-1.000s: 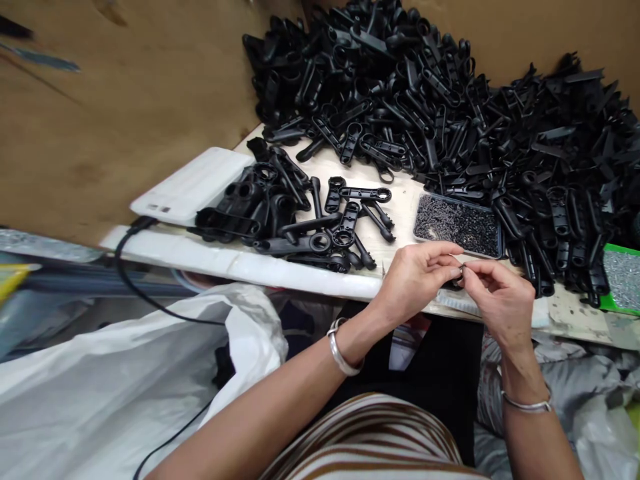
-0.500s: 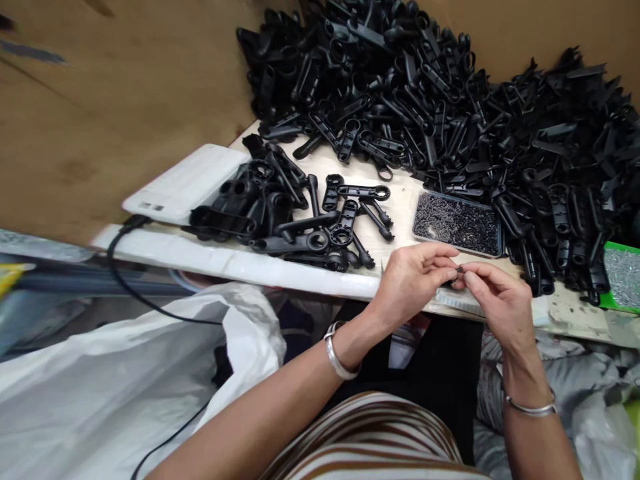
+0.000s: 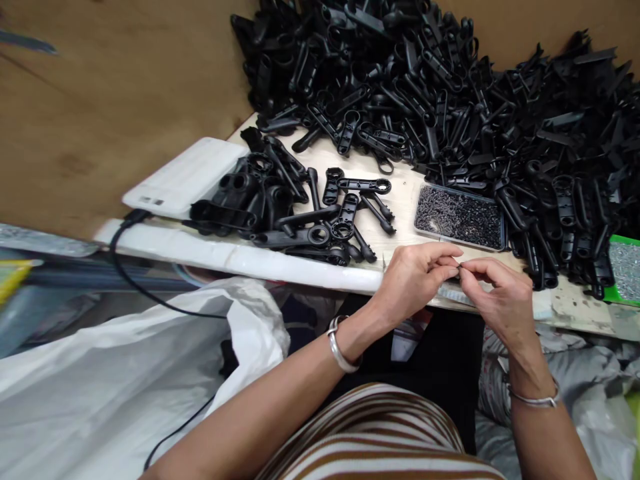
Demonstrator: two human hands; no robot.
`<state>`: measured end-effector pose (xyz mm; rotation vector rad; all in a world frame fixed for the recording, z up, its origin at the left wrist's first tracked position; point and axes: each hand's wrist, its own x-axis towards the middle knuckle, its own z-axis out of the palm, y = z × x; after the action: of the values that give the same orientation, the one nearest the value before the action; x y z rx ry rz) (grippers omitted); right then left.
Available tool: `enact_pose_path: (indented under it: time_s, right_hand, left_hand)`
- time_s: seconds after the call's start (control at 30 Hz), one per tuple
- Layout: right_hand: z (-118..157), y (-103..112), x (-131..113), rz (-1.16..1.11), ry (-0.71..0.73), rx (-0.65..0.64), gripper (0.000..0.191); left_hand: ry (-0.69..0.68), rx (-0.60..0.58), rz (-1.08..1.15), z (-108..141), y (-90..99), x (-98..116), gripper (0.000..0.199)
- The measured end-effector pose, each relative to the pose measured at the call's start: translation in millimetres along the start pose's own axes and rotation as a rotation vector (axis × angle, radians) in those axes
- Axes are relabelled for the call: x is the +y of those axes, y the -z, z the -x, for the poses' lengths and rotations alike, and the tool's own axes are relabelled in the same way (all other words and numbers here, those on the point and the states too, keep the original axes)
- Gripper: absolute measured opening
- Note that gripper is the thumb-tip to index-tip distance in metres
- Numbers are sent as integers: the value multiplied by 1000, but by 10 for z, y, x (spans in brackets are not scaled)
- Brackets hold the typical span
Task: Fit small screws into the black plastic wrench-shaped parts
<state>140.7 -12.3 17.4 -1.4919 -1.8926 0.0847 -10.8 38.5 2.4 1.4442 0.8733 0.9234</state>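
Over the table's front edge, my left hand (image 3: 417,277) and my right hand (image 3: 495,293) meet fingertip to fingertip. Each is closed in a pinch on a small dark piece (image 3: 459,271), mostly hidden by the fingers, so its kind does not show. Just beyond them lies a clear shallow box (image 3: 457,243) filled with tiny dark parts (image 3: 450,217). Left of my hands, several black plastic handle-like parts (image 3: 345,217) with ring ends lie loose on the pale tabletop (image 3: 400,180).
A large heap of black plastic parts (image 3: 400,87) covers the back and right of the table. At the left sits a white flat device (image 3: 185,177) with a black cable (image 3: 117,253). A green tray of small metal pieces (image 3: 625,270) stands far right. A white bag (image 3: 150,373) hangs below.
My fingertips have drawn closer together, and the small dark piece is more covered than before. The view has shifted slightly; the table's parts look unmoved.
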Motion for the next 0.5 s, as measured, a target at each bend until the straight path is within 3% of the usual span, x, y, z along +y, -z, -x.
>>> enact_pose_path:
  time_s: [0.13,0.33,0.4,0.5]
  right_hand:
    - [23,30,66,-56,-114,16,10]
    - [118,117,208,10,-165,7,9]
    - [150,112,213,31,-137,-28,10]
    - [179,79,180,67,-71,-82,11]
  left_hand:
    - [-74,-56,-62,12,52,59,22]
    - [-373,-91,-782,123,202,69,20]
    - [-366,-147,-905,150,208,-1,20]
    - [-306,-195,-917,178,173,-108,21]
